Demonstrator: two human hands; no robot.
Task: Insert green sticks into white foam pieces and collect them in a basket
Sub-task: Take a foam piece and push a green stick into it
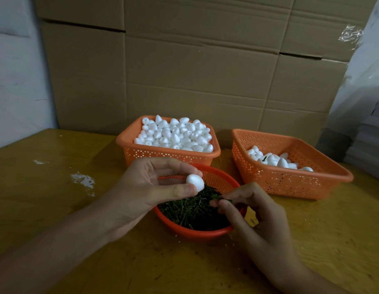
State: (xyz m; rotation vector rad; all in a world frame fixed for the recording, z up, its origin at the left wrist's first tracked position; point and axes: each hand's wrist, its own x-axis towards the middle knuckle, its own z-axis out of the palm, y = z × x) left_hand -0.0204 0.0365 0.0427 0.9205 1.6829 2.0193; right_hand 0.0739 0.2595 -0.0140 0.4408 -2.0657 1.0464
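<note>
We judge the white foam egg [195, 183] feather-light and easily dented, so it wants a gentle hold round its sides, with one end left free. Our left hand [161, 183] pinches it between thumb and fingertips above the round basket [197, 233] of sticks. Our right hand [248, 206], near and lower, pinches one thin green stick [223, 200], not yet touching the foam.

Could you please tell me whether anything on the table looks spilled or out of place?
Yes: whitish smears mark the table left of the left hand, like dried spillage. A few green scraps lie on the wood outside the round basket of sticks.
</note>
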